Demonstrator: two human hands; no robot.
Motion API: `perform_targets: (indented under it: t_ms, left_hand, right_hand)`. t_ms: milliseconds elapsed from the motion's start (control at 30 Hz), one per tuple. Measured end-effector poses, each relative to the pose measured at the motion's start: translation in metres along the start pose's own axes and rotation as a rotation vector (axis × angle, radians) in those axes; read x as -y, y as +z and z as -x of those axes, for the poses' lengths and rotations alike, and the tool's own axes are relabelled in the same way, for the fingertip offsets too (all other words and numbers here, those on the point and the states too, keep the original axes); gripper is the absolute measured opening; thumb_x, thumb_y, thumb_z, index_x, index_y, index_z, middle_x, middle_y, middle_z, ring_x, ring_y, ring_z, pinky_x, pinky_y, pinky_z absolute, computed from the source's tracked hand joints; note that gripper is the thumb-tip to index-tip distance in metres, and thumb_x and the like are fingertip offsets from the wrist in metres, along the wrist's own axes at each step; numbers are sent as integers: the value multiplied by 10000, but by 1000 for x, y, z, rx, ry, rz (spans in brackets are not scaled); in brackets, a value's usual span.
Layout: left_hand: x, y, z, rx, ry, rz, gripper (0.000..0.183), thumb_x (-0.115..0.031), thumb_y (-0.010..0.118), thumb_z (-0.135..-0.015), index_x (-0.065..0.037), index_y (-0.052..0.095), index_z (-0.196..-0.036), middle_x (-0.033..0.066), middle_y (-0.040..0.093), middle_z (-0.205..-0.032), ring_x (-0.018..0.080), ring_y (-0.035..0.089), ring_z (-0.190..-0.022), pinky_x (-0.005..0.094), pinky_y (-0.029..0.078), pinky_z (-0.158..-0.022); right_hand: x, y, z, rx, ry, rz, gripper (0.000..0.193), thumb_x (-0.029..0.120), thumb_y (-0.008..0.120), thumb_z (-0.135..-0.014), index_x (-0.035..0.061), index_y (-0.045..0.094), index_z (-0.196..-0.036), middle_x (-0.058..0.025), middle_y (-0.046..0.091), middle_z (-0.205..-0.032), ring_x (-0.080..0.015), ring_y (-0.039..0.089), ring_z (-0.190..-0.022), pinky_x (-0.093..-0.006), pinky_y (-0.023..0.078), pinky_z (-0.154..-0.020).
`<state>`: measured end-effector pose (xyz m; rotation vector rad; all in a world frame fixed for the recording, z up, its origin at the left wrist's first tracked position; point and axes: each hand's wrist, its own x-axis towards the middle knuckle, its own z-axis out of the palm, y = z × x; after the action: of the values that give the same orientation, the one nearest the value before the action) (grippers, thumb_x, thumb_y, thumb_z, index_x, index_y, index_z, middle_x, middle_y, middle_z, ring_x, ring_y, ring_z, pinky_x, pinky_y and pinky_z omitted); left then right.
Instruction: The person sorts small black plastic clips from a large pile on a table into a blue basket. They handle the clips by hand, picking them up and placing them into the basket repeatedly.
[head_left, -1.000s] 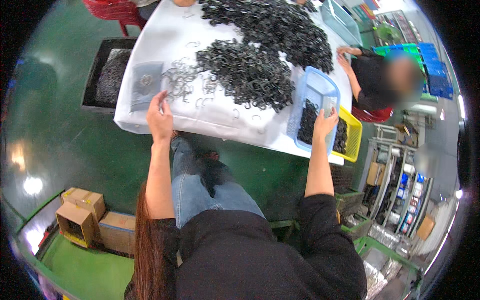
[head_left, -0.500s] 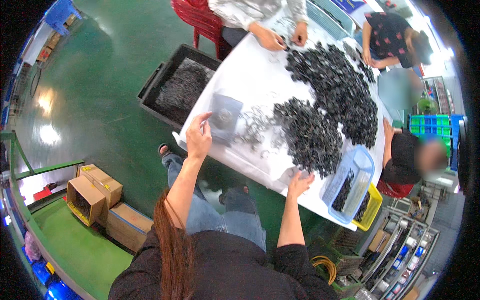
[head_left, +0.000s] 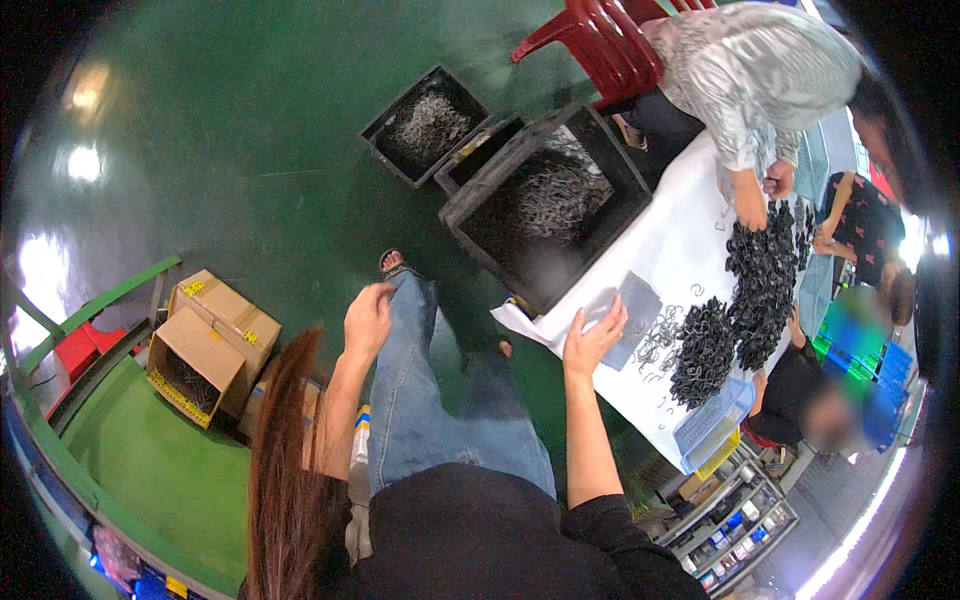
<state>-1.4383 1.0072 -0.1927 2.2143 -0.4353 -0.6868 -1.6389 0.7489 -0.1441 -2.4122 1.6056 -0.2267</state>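
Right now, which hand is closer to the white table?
Right. The right hand is at the edge of the white table; the left hand is farther left, away from the table, beside the jeans.

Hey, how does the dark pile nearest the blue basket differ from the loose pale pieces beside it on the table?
The dark pile is blackish, while the loose pieces look pale and silvery. The dark pile is heaped thickly; the loose pieces lie spread out, with white tabletop showing between them. The dark pile lies nearer the blue basket; the loose pieces lie nearer the right hand. Both rest on the same tabletop.
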Motion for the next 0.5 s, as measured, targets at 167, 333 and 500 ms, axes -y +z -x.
perform_targets:
  t_ms: [167, 333, 500]
  left_hand:
    - [55, -19, 31, 238, -190, -166, 189, -88, 484, -811, -42, 581, -967, 155, 592, -943, 333, 563, -891, 398, 453, -769]
    - [1, -50, 24, 566, -222, 50, 286, -125, 537, -792, -56, 572, -1067, 166, 588, -1014, 314, 569, -939, 370, 446, -830]
    - [-142, -105, -4, 634, 229, 432, 335, -38, 506, -788, -39, 543, -1121, 116, 565, -1117, 251, 532, -1062, 337, 405, -920]
  right_hand:
    - [4, 15, -5, 145, 149, 311, 772, 272, 617, -767, 85, 187, -1380, -213, 207, -1397, -402, 119, -1317, -558, 111, -1046]
    - [15, 19, -15, 251, 230, 371, 812, 308, 657, -723, 91, 217, -1370, -196, 263, -1371, -444, 124, -1300, -601, 136, -1019]
    - [32, 16, -23, 273, 300, 429, 835, 296, 695, -673, 110, 250, -1355, -170, 305, -1346, -461, 152, -1284, -592, 179, -1011]
